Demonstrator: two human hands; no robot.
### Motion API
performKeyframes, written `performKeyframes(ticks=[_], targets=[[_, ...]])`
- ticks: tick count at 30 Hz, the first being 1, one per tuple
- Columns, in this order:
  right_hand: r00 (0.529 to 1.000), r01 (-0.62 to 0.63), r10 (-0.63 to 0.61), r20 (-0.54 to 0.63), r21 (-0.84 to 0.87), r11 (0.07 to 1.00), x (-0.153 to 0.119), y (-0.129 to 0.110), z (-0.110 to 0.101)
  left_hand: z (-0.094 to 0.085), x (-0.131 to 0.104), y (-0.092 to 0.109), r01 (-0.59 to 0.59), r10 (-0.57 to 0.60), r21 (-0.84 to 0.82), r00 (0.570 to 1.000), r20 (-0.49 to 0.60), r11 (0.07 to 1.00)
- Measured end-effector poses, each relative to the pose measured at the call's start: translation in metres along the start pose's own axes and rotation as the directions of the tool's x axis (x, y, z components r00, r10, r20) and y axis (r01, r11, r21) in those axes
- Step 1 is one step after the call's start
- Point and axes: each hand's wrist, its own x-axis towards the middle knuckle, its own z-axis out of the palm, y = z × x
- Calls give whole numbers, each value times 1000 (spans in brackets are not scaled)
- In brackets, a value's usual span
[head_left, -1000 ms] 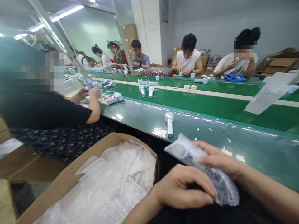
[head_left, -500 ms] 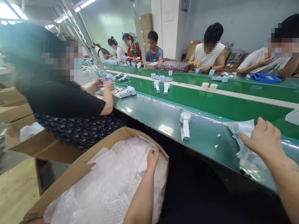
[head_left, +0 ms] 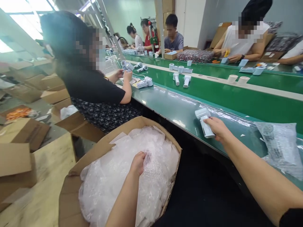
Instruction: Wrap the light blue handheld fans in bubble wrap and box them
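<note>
My right hand (head_left: 218, 127) grips the handle of a white handheld fan (head_left: 205, 123) at the near edge of the green bench (head_left: 165, 101). Inside a cardboard box (head_left: 68, 192), my left hand (head_left: 139, 162) pinches a clear bubble bag (head_left: 151, 164) on a heap of similar bags. Another fan, wrapped in a bubble bag (head_left: 280, 146), lies on the bench at the right, touched by neither hand.
A person in black (head_left: 92, 78) sits at the left, holding fan parts. More fans (head_left: 181, 78) and two cups (head_left: 238, 79) stand on the green belt. Several people work across it. Open cartons (head_left: 23, 132) cover the floor at left.
My right hand has left the wrapped fan and moved left, taking hold of the bare fan. My left hand has shifted from the box's right side toward its middle. The view has turned.
</note>
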Motion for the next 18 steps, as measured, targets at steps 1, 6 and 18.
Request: performKeyframes(ticks=[1,6,18], targets=[[993,-91,78,88,151,984,-13,1,3,-10,-5,-2,-2,1,-28,1000,-20,1000],[743,-508,151,652,402,762,-85,15,42,-20,-32,-9,-177,168,-98,982,-92,979],[468,-738,-86,880,442,510,-122,34,71,-15,-94,19,-808,858,558,412,308,188]])
